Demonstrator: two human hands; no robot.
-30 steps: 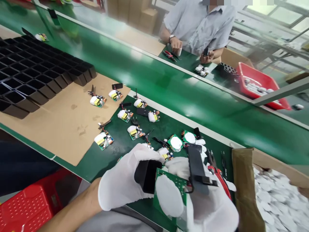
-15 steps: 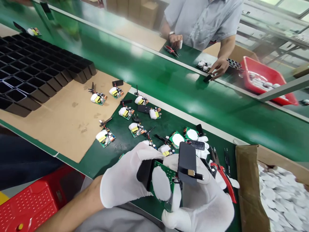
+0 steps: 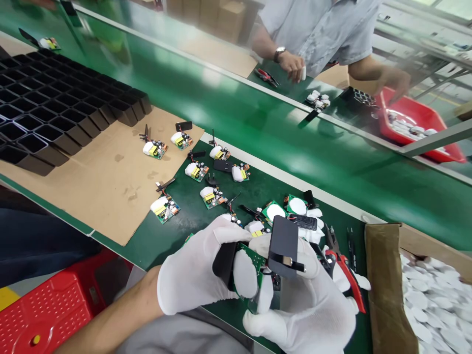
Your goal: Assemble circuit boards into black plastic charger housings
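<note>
The green board (image 3: 248, 268) has slid deeper into the black shell (image 3: 224, 258) clamped in the left hand (image 3: 191, 278), while the right hand (image 3: 302, 307) pinches the board and its black cap (image 3: 283, 246) just right of the opening.

Both hands, left hand (image 3: 195, 280) and right hand (image 3: 313, 305), wear white knit cloth gloves, matt and soft-looking. In their grip: a matt black plastic housing (image 3: 224, 259), a green circuit board (image 3: 254, 275) with a smooth white pad, and a matt black plastic cover (image 3: 283, 239) with a shiny metal prong. Beyond the housing, the bench (image 3: 191, 216) is matt green, the cardboard sheet (image 3: 99, 182) rough brown, the conveyor belt (image 3: 258, 132) glossy green.
</note>
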